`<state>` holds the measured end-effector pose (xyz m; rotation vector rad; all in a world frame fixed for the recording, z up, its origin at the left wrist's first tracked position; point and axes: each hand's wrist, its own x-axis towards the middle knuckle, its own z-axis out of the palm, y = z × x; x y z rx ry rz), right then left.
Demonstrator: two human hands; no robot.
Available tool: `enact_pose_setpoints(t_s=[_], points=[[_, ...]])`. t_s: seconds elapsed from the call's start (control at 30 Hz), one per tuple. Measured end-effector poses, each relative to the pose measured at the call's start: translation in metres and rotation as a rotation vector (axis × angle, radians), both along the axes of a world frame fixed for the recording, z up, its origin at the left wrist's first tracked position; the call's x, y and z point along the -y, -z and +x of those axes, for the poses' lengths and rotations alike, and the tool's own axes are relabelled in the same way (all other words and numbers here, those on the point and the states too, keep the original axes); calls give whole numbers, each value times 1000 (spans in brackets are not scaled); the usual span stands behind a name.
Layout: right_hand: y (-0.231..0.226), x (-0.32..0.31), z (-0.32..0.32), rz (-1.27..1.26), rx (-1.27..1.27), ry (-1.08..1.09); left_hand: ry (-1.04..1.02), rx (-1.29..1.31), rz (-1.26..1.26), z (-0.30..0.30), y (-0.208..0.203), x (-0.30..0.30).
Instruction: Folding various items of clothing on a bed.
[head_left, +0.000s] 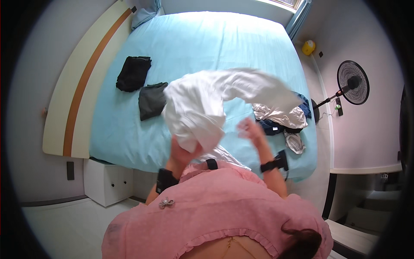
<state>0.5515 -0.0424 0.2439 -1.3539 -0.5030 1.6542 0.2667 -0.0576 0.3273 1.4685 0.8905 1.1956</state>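
Note:
A white garment (194, 110) hangs in the air above the near half of the bed, blurred by motion. One long sleeve-like part of it arcs up and out to the right; what kind of garment it is does not show. My left hand (186, 149) grips its bunched lower end, with the fingers partly hidden by the cloth. Apart from the main cloth, my right hand (252, 131) is raised to the right, its fingers smeared by motion. White cloth (224, 156) lies at the near bed edge, close to my body.
Folded black clothing (133, 73) and a folded dark grey garment (152, 101) lie on the left of the blue-sheeted bed (189, 45). A loose pile of clothes (282, 116) is at the right edge. Beyond stands a black fan (353, 82); a white cabinet (108, 181) stands lower left.

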Motion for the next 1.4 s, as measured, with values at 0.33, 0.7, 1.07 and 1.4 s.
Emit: enact_pose_setpoints(t_s=[0.33, 0.7, 1.07, 1.4], points=[[-51, 74, -49, 139, -298, -359, 542, 317, -991, 48, -26, 27], [-118, 64, -90, 314, -287, -845, 9, -112, -1075, -9, 89, -39], [-104, 52, -56, 372, -75, -444, 66, 382, -578, 44, 17, -45], [-110, 59, -32, 329, -432, 421, 405, 317, -469, 82, -34, -3]])
